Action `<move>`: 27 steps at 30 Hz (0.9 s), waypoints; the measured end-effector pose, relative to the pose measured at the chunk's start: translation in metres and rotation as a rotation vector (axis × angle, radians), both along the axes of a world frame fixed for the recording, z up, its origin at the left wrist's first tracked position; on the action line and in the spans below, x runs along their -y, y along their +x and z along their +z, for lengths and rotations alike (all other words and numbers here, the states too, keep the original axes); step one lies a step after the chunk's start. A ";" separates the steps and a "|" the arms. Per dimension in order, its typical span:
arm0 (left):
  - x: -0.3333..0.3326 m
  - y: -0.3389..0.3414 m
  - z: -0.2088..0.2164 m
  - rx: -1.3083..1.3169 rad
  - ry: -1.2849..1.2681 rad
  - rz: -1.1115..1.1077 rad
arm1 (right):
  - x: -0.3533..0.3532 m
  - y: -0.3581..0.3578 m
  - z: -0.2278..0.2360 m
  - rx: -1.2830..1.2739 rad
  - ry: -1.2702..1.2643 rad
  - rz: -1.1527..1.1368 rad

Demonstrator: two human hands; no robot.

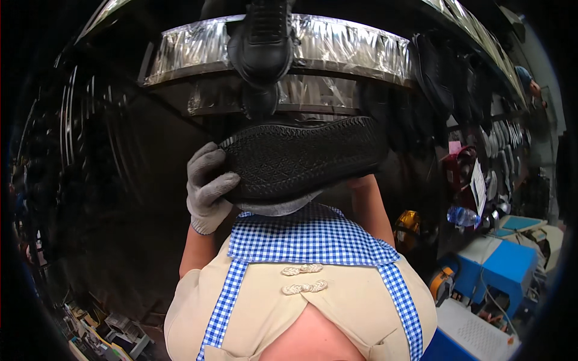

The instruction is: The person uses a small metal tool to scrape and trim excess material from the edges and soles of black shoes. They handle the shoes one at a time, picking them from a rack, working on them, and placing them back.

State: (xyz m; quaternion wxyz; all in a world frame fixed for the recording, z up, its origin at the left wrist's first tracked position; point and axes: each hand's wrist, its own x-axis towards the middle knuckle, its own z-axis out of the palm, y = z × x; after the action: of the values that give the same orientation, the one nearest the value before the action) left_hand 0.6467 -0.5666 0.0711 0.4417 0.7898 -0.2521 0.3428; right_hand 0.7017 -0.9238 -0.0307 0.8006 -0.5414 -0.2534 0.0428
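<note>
A black shoe [301, 159] is held up in front of my chest, its patterned sole facing me. My left hand [211, 180], in a pale grey glove, grips its left end, with the fingers closed over the sole's edge. At the lower right edge of the shoe, part of my right hand [361, 182] shows, bare; its fingers are hidden behind the shoe. A grey, curved part [280, 208] shows below the sole's lower edge.
Black shoes [262, 54] hang ahead, before a rack lined with shiny foil [349, 45]. More dark shoes [433, 75] hang at the right. A blue and white machine [494, 265], a plastic bottle [462, 216] and a red bag [460, 168] are on the right. Another person [530, 84] is at the far right.
</note>
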 end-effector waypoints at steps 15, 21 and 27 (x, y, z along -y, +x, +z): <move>0.013 0.006 -0.004 -0.001 0.002 -0.052 | 0.014 -0.012 -0.022 -0.583 0.480 0.107; 0.005 0.006 -0.008 -0.017 -0.009 -0.046 | 0.009 -0.013 -0.026 -0.645 0.509 0.123; -0.001 0.015 -0.011 -0.028 0.002 -0.056 | 0.005 -0.007 -0.026 -0.691 0.485 0.129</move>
State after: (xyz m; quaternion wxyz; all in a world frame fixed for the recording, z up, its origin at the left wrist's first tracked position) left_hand 0.6621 -0.5654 0.0606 0.4540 0.7875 -0.2683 0.3190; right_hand 0.6947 -0.9287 -0.0564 0.9383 -0.2741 -0.0060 0.2108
